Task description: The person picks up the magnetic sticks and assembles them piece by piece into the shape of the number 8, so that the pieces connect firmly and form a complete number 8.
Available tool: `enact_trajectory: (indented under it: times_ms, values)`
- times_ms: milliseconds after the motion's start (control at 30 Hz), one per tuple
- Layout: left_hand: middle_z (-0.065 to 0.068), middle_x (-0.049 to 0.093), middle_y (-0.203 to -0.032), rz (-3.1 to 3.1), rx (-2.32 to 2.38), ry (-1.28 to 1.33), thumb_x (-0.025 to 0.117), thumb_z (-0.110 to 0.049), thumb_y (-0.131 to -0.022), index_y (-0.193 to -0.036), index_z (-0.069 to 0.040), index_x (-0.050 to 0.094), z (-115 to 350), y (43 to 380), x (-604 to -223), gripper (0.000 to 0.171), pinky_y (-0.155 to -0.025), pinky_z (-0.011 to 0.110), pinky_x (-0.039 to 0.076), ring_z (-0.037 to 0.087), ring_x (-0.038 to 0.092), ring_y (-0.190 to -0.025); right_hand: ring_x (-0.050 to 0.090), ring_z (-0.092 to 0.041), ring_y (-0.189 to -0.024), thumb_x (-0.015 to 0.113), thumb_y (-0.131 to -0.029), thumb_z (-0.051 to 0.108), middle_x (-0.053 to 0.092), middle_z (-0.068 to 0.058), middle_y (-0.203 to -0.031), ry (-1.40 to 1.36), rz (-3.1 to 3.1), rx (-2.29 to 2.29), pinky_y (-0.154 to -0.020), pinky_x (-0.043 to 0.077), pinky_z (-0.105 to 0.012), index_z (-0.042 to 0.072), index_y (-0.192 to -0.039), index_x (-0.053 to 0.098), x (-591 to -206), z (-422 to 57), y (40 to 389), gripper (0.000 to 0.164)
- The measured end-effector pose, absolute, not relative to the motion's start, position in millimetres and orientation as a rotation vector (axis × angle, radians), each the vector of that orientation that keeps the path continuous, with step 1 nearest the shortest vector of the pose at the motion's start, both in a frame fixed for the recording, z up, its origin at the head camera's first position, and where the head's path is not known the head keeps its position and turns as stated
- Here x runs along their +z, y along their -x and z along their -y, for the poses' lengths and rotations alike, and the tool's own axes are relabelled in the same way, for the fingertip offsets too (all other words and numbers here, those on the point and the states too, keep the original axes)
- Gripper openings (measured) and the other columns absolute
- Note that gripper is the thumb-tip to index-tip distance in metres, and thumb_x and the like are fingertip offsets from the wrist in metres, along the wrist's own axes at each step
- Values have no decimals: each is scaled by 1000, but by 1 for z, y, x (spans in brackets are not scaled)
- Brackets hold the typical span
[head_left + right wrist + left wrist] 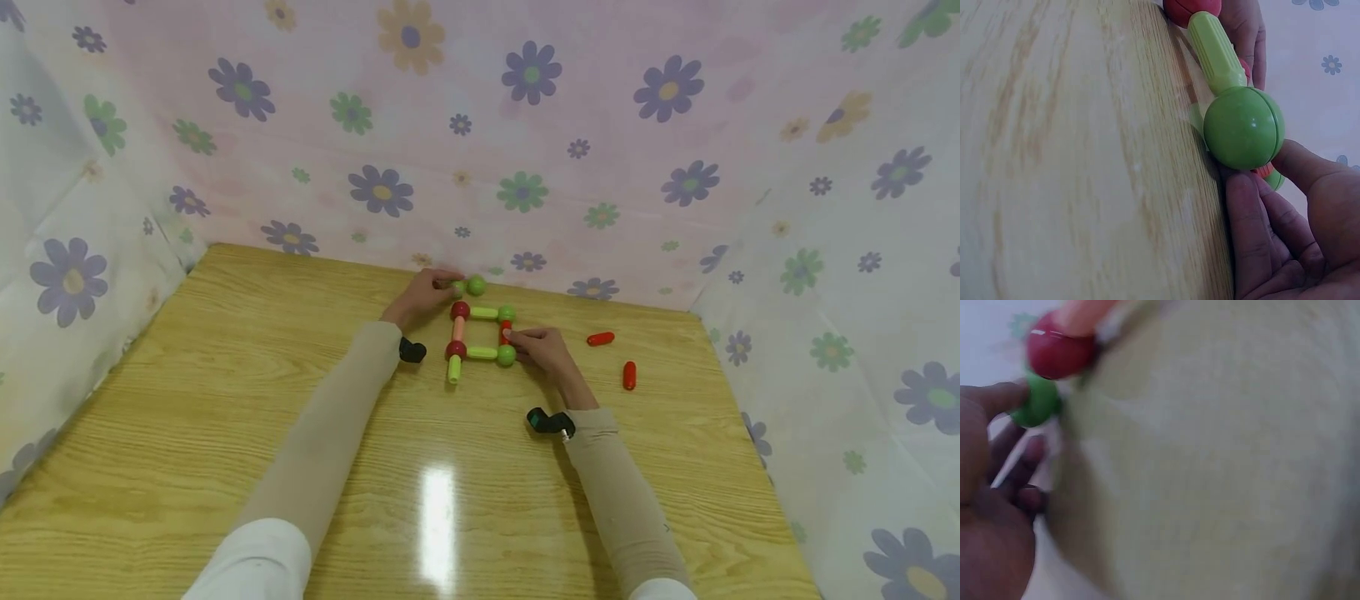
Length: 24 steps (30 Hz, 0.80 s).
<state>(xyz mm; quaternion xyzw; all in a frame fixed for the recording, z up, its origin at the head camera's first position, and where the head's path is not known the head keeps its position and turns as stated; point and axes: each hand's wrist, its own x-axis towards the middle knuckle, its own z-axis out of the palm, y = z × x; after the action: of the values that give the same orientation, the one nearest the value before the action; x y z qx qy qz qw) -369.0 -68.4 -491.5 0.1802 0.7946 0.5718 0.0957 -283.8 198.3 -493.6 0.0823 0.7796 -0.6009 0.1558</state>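
A square toy frame of rods and balls lies on the table, with two dark red balls point(460, 311) on its left and two green balls point(506, 356) on its right. Yellow-green rods point(482, 353) join them across, an orange rod point(458, 330) runs along the left, and another yellow-green rod point(453, 370) sticks out toward the front. My left hand point(420, 297) pinches a loose green ball point(1040, 403) just behind the frame. With thumb and fingers, my right hand point(551, 352) holds the red rod point(506, 330) on the frame's right side, partly hidden by the thumb.
One more green ball point(476, 285) sits beside the left fingertips, near the table's back edge. Two red rods, one farther back point(601, 339) and one nearer point(629, 375), lie right of the right hand. Flower-patterned cloth point(525, 192) encloses the wooden table point(300, 467) at back and sides.
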Motion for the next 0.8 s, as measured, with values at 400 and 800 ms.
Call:
enact_trajectory:
  times_ms: [400, 800]
  values:
    - [21, 61, -113, -2470, 1895, -387, 64, -10, -102, -136, 2, 61, 73, 356, -513, 36, -78, 32, 42, 21, 49, -85, 72, -14, -99, 73, -96, 32, 66, -18, -130, -205, -2276, -1686, -86, 58, -28, -1, -126, 70, -496, -198, 282, 45]
    - [15, 60, -131, -2296, 2030, -259, 67, -25, -101, -137, -3, 60, 87, 328, -515, 43, -95, 37, 48, 25, 58, -112, 70, -13, -99, 74, -95, 35, 67, -17, -130, -232, -2283, -1678, -87, 57, -27, 1, -128, 70, -492, -196, 280, 47]
